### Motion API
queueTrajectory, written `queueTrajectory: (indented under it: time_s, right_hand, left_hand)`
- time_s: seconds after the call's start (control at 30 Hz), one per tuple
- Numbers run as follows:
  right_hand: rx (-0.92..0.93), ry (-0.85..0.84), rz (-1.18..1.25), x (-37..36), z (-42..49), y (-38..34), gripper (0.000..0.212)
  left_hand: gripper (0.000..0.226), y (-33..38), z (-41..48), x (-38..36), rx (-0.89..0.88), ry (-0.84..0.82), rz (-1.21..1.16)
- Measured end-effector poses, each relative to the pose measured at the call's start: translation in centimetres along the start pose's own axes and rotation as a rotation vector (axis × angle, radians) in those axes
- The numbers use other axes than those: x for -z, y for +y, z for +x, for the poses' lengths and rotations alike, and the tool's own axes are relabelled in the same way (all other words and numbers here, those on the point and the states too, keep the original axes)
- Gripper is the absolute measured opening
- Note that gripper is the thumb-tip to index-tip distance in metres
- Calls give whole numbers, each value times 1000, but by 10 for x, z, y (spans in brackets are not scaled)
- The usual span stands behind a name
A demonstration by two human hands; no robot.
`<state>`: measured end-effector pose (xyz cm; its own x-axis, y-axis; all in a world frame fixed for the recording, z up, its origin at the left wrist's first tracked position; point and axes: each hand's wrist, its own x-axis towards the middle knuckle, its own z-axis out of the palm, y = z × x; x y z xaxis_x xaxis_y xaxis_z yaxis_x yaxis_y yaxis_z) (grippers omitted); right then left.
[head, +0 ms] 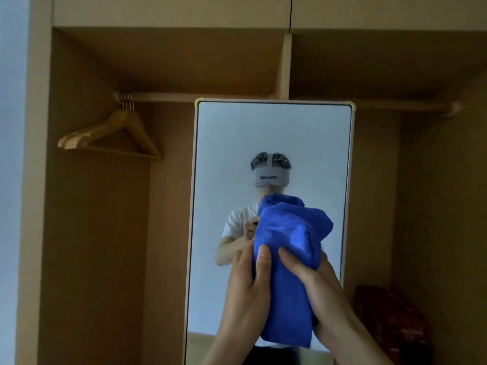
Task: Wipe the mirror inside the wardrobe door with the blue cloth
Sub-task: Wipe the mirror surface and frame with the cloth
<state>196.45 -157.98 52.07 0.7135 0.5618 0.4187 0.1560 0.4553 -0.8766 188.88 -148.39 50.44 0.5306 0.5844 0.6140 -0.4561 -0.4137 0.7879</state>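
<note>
A tall mirror [237, 143] in a pale frame stands upright in front of the open wardrobe. In front of its lower half I hold a bunched blue cloth [290, 241]. My left hand [247, 293] grips the cloth's left side, thumb on top. From the right, my right hand [316, 283] grips it too, thumb across the front. The glass reflects a person in a white shirt with a headset, holding the cloth. Whether the cloth touches the glass I cannot tell.
Several wooden hangers [110, 135] hang from the rail [200, 96] at the upper left. A red bag [392, 320] sits low in the right compartment. A vertical divider [285, 67] splits the wardrobe behind the mirror.
</note>
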Motion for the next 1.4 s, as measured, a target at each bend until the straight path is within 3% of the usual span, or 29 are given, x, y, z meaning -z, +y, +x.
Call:
queueTrajectory:
  time_s: [0.13, 0.33, 0.47, 0.6, 0.73, 0.87, 1.03, 1.23, 1.4]
  right_hand:
    - [88, 24, -144, -18, 25, -12, 57]
    - [270, 87, -429, -48, 61, -30, 29]
    - [423, 61, -597, -70, 81, -52, 27]
    - [574, 123, -851, -95, 99, -86, 22]
    - [731, 230, -1134, -124, 112, -129, 33]
    - [888, 284, -1371, -151, 128, -162, 39]
    - [1049, 335, -1612, -175, 163, -181, 43]
    - [1270, 357, -1906, -191, 192, -170, 58]
    - [1305, 335, -1888, -175, 203, -152, 57]
  left_hand:
    - [46, 5, 31, 21, -58, -24, 99]
    - [31, 9, 82, 62, -205, -44, 230]
    - [26, 16, 118, 87, -344, -32, 302]
    - [32, 24, 154, 112, -454, 85, 297]
    - [48, 28, 188, 133, -407, 128, 331]
    - [66, 37, 210, 137, -285, 37, 256]
    - [25, 46, 224, 133, -282, -28, 129]
    - [34, 43, 239, 137, -263, -6, 178]
    - [35, 42, 240, 138, -279, 15, 243]
